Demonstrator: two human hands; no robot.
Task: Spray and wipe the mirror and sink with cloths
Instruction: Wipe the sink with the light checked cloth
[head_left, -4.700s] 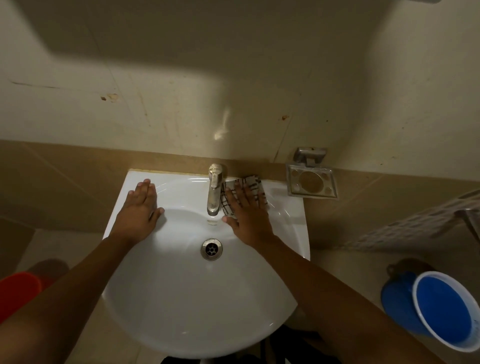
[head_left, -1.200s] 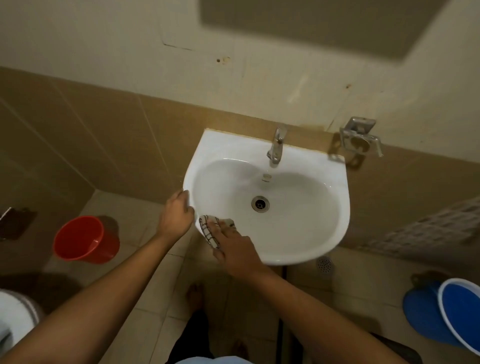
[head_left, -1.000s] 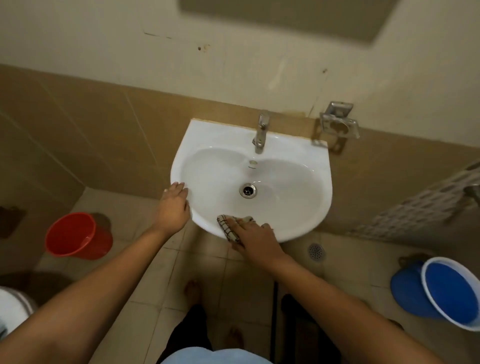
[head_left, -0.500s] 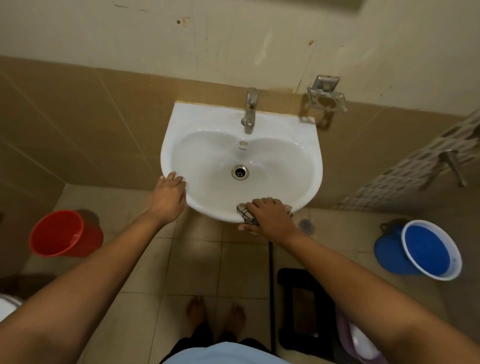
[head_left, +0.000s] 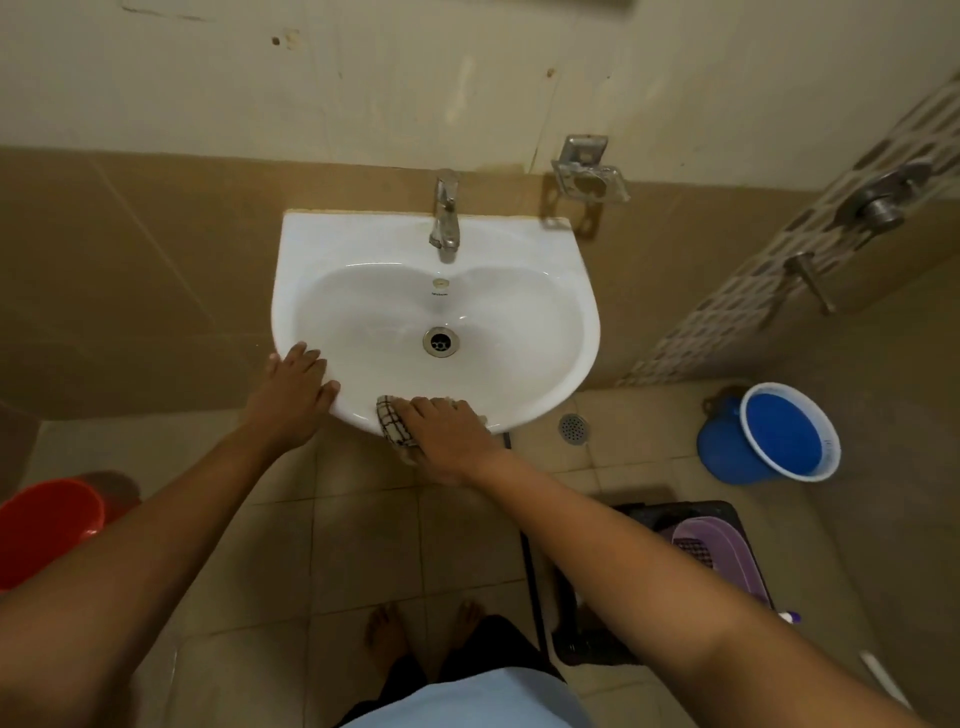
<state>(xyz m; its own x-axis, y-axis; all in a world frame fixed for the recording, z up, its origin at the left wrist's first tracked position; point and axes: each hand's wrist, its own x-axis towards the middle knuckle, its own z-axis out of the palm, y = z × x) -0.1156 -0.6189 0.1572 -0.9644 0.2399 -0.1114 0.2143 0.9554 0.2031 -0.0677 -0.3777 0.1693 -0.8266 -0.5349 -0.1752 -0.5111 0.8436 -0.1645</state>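
A white wall-mounted sink (head_left: 550, 291) with a chrome tap (head_left: 444, 218) and a round drain (head_left: 441, 341) fills the middle of the view. My right hand (head_left: 447, 434) presses a checked cloth (head_left: 392, 426) flat against the sink's front rim. My left hand (head_left: 293, 389) rests palm down on the front left rim, fingers spread, holding nothing. Only a dark sliver of the mirror's bottom edge (head_left: 597, 2) shows at the top of the frame.
A metal soap holder (head_left: 589, 179) hangs right of the tap. A red bucket (head_left: 47, 525) stands on the floor at left, a blue bucket (head_left: 779, 434) at right. A purple basket (head_left: 719, 558) sits on a dark stool. A floor drain (head_left: 573, 428) lies below the sink. Taps (head_left: 878, 205) jut from the right wall.
My right hand has slid the cloth along the front rim, first rightward, now slightly back left. The left hand stays on the left rim. The camera has pulled back and tilted down.
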